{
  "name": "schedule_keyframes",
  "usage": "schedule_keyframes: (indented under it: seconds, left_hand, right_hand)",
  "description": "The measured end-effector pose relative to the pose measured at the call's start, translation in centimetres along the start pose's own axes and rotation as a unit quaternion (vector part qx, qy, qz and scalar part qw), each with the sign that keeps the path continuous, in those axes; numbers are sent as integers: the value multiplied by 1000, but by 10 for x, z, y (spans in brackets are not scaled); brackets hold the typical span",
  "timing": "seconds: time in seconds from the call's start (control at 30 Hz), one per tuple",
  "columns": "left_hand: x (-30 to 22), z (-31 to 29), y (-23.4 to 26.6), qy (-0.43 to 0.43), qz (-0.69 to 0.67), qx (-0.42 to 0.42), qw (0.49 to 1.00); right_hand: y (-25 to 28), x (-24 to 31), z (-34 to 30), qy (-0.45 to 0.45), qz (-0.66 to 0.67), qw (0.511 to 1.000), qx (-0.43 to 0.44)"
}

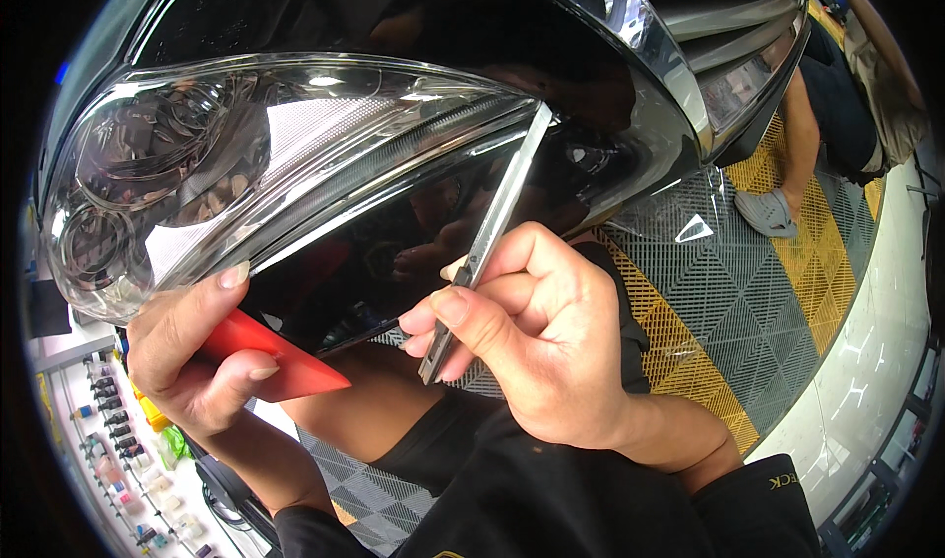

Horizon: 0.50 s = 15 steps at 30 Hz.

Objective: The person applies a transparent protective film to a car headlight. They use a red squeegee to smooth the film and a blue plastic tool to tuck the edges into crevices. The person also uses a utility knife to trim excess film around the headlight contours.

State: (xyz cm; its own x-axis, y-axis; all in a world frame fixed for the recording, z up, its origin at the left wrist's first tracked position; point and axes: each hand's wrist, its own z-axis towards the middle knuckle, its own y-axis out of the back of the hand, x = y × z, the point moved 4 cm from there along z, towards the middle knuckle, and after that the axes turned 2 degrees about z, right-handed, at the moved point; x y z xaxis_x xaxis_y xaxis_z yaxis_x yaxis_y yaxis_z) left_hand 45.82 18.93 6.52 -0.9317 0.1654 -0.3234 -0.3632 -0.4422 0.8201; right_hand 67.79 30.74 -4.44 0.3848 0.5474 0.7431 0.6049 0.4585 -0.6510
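Note:
My right hand (551,332) is closed around a slim metal snap-off utility knife (497,214), its blade pointing up and away. The blade tip appears at the inner corner of a clear car headlight (335,115); whether it touches cannot be made out. Between the thumb and fingers of my left hand (187,351) is a red flat squeegee (281,356), with one pointed corner toward the right. That hand sits just below the lower left end of the headlight. Glossy black bodywork (394,223) lies beneath and around the lamp.
At the upper right is the car's grille (728,17). Another person's leg (802,125) and grey clog (766,212) stand on the grey and yellow tiled floor (728,273). A rack of small bottles (123,430) is at lower left. My bent knee (364,415) is below my hands.

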Motion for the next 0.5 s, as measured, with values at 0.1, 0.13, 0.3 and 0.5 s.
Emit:
schedule_keyframes:
  seconds: [0.1,0.13,0.3,0.5]
  left_hand:
    - [0,-1,-2,0,-1,1,1000]
    - [-1,-1,-3,-3,0,1,1000]
    - [-3,-1,-1,-5,0,0,1000]
    - [-20,12,-12,20,-5,-3,1000]
  right_hand:
    - [1,-4,-1,-7,10,1000,0]
    - [1,-4,-1,-3,4,1000,3]
    - [1,-8,-2,31,-13,999,11]
    - [18,-14,-17,155,-70,985,-20]
